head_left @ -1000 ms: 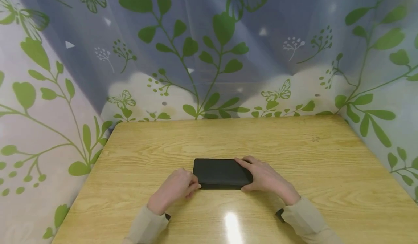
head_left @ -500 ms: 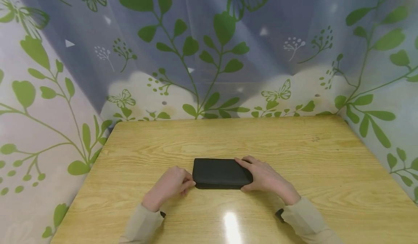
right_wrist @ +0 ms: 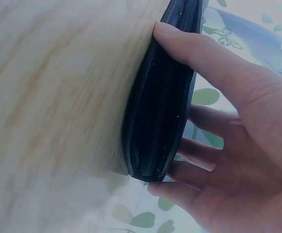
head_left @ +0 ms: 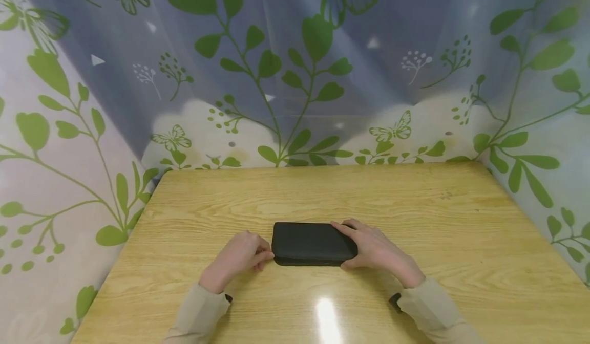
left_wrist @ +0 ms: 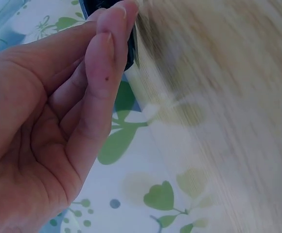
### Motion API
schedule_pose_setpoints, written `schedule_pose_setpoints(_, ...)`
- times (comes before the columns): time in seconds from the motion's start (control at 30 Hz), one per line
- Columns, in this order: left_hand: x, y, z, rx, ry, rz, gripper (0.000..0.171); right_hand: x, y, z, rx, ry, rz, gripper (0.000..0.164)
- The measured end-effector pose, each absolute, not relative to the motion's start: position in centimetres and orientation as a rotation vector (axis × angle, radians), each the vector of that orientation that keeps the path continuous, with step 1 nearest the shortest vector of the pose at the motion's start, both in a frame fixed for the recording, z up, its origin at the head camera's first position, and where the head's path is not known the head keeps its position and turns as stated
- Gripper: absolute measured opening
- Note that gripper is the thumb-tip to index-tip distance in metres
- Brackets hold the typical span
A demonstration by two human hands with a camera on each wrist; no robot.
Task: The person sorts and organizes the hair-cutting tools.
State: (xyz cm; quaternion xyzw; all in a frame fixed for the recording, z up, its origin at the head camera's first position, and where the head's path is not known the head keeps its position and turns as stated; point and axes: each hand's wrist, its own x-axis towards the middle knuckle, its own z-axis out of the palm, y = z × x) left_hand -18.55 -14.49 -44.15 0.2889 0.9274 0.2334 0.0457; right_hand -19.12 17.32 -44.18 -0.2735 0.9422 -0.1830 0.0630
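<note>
A black zip-around wallet [head_left: 306,241] lies flat on the wooden table. Around its right end my right hand [head_left: 375,246] holds it, thumb on the near edge and fingers over the far side. The right wrist view shows the zipper [right_wrist: 160,107] running along the wallet's side, under that thumb. My left hand [head_left: 239,259] is at the near left corner, thumb and forefinger pinched together there. In the left wrist view the fingertips [left_wrist: 107,29] meet at the dark end of the wallet; the zipper pull itself is hidden by them.
The wooden table [head_left: 221,195] extends around the wallet on every side. A curtain [head_left: 295,78] printed with green leaves and butterflies hangs at its back and sides. A bright light reflection shows on the near tabletop.
My left hand has slid a little left along the wallet's near edge to its left corner, fingers still pinched. The right hand and the wallet stay in place.
</note>
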Motion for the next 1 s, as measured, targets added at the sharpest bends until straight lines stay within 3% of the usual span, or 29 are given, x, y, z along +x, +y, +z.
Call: schedule_pose_setpoints(1.0, -20.7, -14.9, -44.2, 0.857, 2.926, 0.548, 0.02, -19.3, 17.4, -44.4, -0.828, 2.844, -0.529, 0.092)
